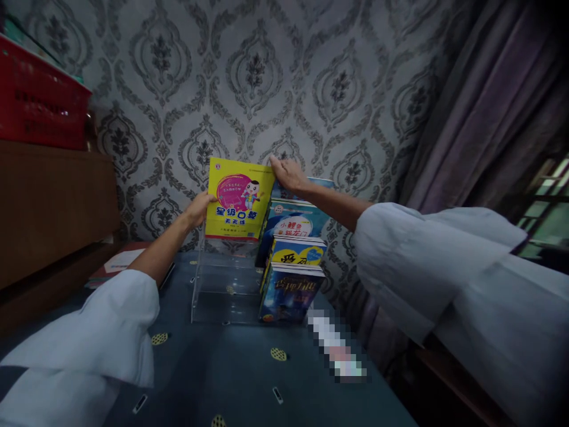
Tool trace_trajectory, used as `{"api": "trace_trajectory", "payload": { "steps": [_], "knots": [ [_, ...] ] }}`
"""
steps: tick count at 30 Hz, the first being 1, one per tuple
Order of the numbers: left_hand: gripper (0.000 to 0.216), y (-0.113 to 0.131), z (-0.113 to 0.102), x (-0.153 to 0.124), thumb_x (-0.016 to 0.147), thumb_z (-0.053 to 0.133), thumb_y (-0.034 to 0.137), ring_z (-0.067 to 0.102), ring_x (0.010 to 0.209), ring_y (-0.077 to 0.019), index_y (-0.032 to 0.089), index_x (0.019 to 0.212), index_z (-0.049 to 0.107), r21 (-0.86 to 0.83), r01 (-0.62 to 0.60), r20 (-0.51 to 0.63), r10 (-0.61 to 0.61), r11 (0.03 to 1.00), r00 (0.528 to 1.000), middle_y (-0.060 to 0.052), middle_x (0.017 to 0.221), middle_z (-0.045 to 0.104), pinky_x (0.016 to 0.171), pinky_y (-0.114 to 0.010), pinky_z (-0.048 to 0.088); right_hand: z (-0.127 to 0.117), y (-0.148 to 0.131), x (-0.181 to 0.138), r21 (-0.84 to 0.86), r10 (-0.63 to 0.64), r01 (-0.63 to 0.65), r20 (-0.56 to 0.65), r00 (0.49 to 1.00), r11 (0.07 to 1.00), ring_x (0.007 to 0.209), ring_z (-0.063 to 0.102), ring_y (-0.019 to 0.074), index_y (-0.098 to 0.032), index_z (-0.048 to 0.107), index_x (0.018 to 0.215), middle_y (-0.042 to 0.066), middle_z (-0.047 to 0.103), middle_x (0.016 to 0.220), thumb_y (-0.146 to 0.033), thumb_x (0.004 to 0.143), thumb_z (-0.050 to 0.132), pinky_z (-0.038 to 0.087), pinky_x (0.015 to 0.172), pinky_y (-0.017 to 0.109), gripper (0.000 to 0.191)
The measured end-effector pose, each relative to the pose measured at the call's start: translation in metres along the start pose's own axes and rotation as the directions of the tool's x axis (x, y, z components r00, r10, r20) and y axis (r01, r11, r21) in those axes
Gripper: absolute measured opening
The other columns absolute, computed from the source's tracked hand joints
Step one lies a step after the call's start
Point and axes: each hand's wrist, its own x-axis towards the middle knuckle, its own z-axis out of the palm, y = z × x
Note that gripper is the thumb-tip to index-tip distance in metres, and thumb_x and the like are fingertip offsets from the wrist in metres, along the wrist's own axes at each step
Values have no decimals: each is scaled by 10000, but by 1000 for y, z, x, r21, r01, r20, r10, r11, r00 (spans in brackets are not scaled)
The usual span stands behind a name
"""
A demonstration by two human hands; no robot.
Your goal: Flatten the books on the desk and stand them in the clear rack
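A yellow children's book [237, 198] with a pink cover picture stands upright at the top back step of a clear tiered acrylic stand [220, 290]. My left hand [198, 209] grips the book's left edge, fingers closed on it. My right hand [288, 172] pinches its top right corner. To the book's right, several more books fill the stand's steps: a light blue one [293, 222], a yellow-and-blue one [297, 252] and a dark blue one [288, 293] at the front. Both my arms wear wide white sleeves.
The stand sits on a dark blue patterned tablecloth [249, 367] against grey damask wallpaper. A brown wooden cabinet [48, 201] with a red crate [38, 101] on it is at left; flat books [118, 264] lie beside it. Purple curtains [489, 118] hang at right.
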Motion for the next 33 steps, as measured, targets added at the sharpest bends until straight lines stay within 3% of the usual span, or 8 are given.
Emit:
{"api": "trace_trajectory", "payload": {
  "steps": [6, 11, 16, 23, 28, 33],
  "knots": [
    [371, 0, 1, -1, 559, 638, 170, 743, 741, -277, 171, 927, 677, 13, -10, -11, 11, 1000, 1000, -44, 763, 764, 738, -378, 607, -4, 4, -2, 11, -21, 21, 0, 1000, 1000, 1019, 659, 304, -209, 693, 1031, 104, 708, 860, -412, 1054, 268, 476, 927, 406, 472],
    [366, -3, 1, 2, 567, 636, 187, 740, 725, -271, 167, 929, 686, 31, -21, -21, 21, 999, 1000, -44, 755, 765, 712, -368, 607, -6, 3, -7, 36, 7, -7, 17, 1000, 999, 939, 656, 289, -208, 670, 834, 101, 675, 761, -440, 1050, 220, 480, 879, 389, 550],
    [364, -6, 1, 4, 541, 641, 191, 742, 754, -282, 153, 896, 713, 50, -39, -47, 41, 998, 998, -75, 799, 782, 673, -344, 599, -9, 6, -10, 85, -51, 48, 36, 998, 995, 765, 602, 227, -221, 529, 649, 57, 634, 719, -371, 999, 387, 458, 777, 348, 406],
    [356, -3, 0, -3, 539, 671, 187, 744, 783, -289, 151, 891, 709, 86, -41, -40, 45, 995, 998, -73, 796, 779, 707, -347, 601, -14, 3, -14, 35, -114, 113, 37, 993, 993, 664, 520, 174, -231, 402, 622, 15, 527, 629, -269, 963, 422, 373, 637, 292, 344],
    [400, 0, 0, -9, 600, 705, 219, 744, 799, -256, 139, 992, 692, 107, -39, -13, 41, 993, 999, -62, 856, 779, 799, -375, 602, -11, 6, -7, -14, -160, 161, 40, 986, 987, 684, 530, 183, -225, 411, 633, 16, 504, 625, -286, 981, 400, 374, 656, 290, 354],
    [419, 3, 0, -13, 653, 713, 275, 736, 804, -241, 146, 1049, 672, 135, -37, 5, 37, 990, 999, -56, 875, 770, 798, -369, 594, -7, 10, -3, -43, -177, 177, 12, 984, 983, 699, 532, 197, -232, 417, 640, 28, 518, 621, -332, 995, 385, 402, 693, 307, 370]
  ]
}}
